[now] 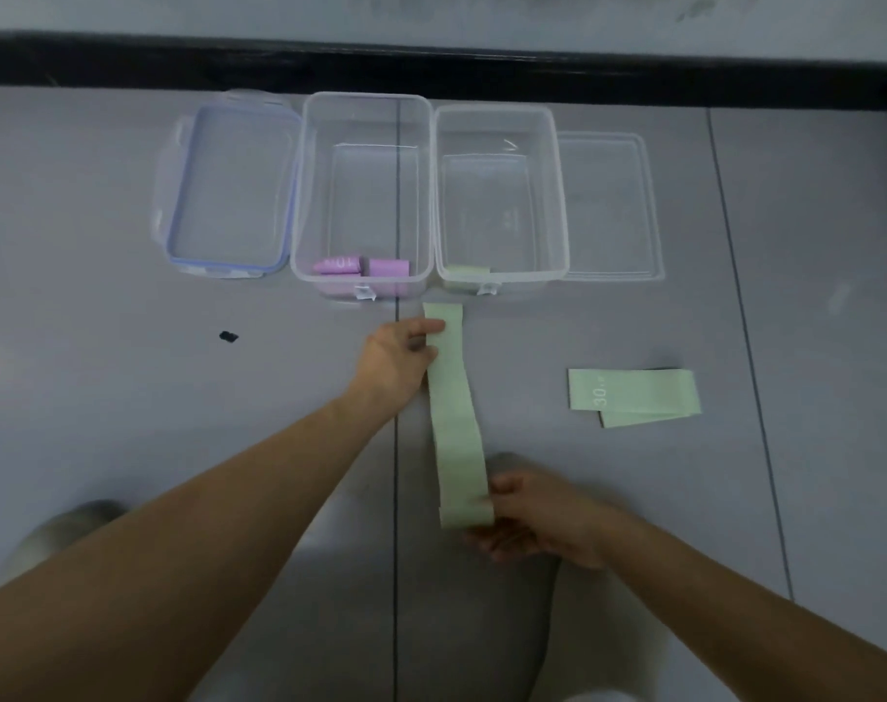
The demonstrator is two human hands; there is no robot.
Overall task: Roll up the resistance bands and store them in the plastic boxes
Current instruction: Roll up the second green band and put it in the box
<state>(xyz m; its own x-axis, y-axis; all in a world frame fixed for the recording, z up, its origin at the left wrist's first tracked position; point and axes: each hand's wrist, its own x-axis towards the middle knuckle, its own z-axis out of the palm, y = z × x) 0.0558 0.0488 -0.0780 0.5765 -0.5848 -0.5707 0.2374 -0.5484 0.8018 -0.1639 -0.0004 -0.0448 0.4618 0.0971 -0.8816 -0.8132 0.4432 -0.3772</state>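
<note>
**rollfan:** where's the band (454,423) right now, and who's got hold of it?

**matguy:** flat on the floor, pulled out long; its long axis runs away from the person toward the boxes, leaning a touch left at the far end; that far end stops just short of the right box (560,195), the near end sits down by the knees. left hand (400,357) has thumb and fingers pinched on the band's left edge, up near the far end; right hand (532,519) is closed on the near end, thumb at the right edge, fingers tucked under; it's blurry there, so can't tell how many fingers are underneath.

**rollfan:** so which end would the roll start from?

**matguy:** near end, I'd guess; the right hand is on it, and rolling away from the body runs along the long axis straight toward the left hand, which only has to hold the far end down; risk is the roll wandering sideways since the band isn't dead straight.

**rollfan:** and then which box?

**matguy:** probably the right one; there's a green roll (464,271) in its front corner, while the left box (309,195) holds the purple rolls (362,267); a spare band (634,395) lies folded well off to the right, nearer the right hand, not yet rolled.
</note>
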